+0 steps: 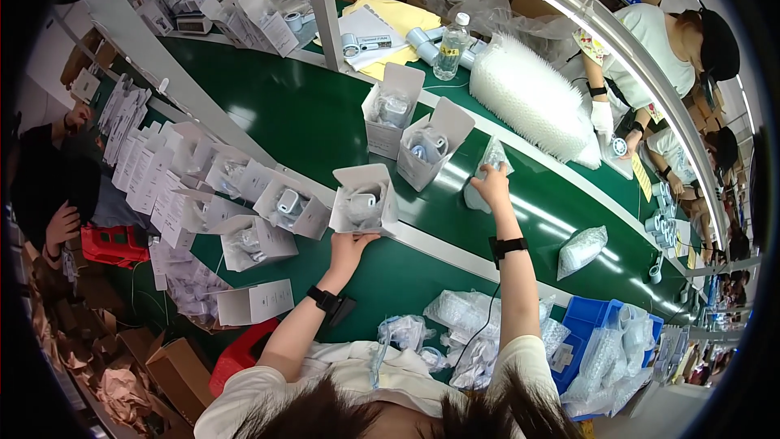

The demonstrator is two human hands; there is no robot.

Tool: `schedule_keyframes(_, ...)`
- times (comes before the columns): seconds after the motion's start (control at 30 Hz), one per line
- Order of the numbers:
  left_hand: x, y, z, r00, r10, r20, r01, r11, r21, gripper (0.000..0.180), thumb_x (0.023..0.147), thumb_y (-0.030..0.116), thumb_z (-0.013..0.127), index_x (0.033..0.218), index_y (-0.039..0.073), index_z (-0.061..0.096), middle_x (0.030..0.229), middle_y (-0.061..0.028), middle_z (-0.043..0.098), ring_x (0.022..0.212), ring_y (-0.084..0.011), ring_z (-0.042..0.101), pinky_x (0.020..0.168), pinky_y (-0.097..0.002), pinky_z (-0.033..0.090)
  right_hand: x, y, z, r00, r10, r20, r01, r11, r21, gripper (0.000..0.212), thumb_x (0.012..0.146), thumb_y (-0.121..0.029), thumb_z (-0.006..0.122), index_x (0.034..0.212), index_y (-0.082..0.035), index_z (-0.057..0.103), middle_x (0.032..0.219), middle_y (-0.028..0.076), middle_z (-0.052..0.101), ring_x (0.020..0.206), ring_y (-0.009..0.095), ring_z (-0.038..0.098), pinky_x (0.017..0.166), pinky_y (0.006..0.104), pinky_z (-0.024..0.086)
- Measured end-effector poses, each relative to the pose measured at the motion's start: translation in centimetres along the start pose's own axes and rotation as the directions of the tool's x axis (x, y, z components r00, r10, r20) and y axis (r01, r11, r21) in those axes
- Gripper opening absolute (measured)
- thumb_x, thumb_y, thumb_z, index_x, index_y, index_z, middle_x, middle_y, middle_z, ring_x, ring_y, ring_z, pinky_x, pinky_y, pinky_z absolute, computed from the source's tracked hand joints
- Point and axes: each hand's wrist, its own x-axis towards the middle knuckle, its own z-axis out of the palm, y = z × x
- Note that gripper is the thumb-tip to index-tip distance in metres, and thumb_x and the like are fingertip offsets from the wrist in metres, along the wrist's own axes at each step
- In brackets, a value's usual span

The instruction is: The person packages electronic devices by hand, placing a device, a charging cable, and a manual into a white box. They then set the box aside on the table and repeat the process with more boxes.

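Observation:
My left hand (349,252) is closed on the near lower edge of an open white box (375,223), which holds a white device in clear plastic. Farther right, my right hand (492,188) grips a clear bubble-wrap packet (476,195) over the green surface; its contents are hard to make out. Between my hands and a little farther off stand two more open white boxes, one (413,164) with a blue-and-white device inside and another (378,136) with a plastic-wrapped item. Another bubble-wrap packet (582,252) lies to the right of my right forearm.
Several filled open boxes (313,223) crowd the left. A blue bin (581,317) of bubble-wrapped packets sits near right. Across the belt are a clear bottle (449,53), a bubble-wrap roll (528,93) and a metal post (322,12). A gloved co-worker (650,49) works at far right.

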Motion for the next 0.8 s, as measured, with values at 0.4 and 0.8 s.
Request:
schedule_keyframes(0.4,5.8,2.3,8.4,0.957,0.221,0.188,-0.240,0.967,0.084,0.040,0.072,0.019,0.065,0.103,-0.002,0.052,0.073,-0.0204,0.059,0.075,-0.0365,0.058,0.066,-0.0397,0.047,-20.1,-8.3,-6.7,0.520,-0.546,0.657,0.344,0.838,0.425,0.046,0.080,-0.031,0.058,0.113,0.001,0.051,0.121,0.022,0.046,0.100,0.034,0.054,0.087,0.0349,0.043)
schedule_keyframes(0.8,-5.5,4.7,-3.1,0.950,0.236,0.204,-0.261,0.959,0.108,0.034,0.074,0.007,0.060,0.106,0.001,0.051,0.092,-0.0141,0.059,0.080,-0.0297,0.058,0.070,-0.0367,0.047,-14.1,-17.9,0.8,0.811,-0.581,0.070,0.272,0.480,0.834,0.070,0.069,-0.007,0.069,0.128,-0.003,0.032,0.123,0.012,0.043,0.115,0.021,0.041,0.092,0.0346,0.038)
